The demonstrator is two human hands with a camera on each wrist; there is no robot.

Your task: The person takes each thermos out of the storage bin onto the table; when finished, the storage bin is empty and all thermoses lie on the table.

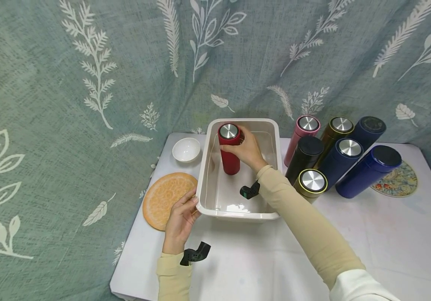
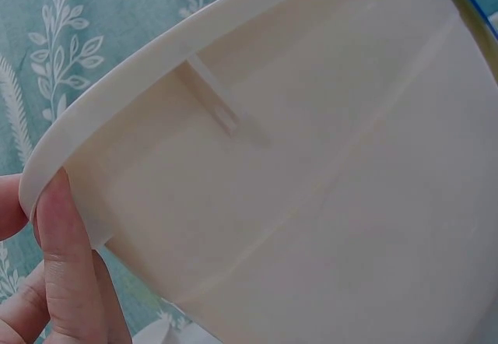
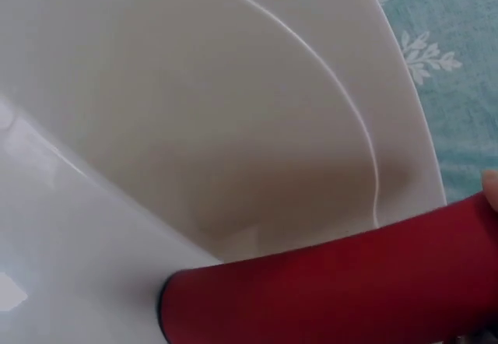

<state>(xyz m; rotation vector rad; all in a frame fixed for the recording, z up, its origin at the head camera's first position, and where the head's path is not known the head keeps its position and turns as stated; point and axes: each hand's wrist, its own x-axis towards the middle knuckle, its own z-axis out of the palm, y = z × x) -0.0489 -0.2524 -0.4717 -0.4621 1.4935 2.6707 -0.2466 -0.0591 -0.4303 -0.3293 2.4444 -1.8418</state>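
While seven flasks (image 1: 335, 156) crowd the table beside the tub (image 1: 204, 184), the right hand (image 1: 247, 150) grips the upright red flask (image 1: 229, 149) inside it, cap upward; the left hand (image 1: 181, 221) pinches the tub's rim.

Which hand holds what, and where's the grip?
Right hand grips the red flask around its upper body, just under the steel cap, upright inside the tub. Left hand holds the tub's near left rim.

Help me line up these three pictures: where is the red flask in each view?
Head: red flask stands upright in the far left of the tub, right hand gripping it.
Left wrist: not in view.
Right wrist: along the bottom edge.
Shared landmark: the tub, in all three views.
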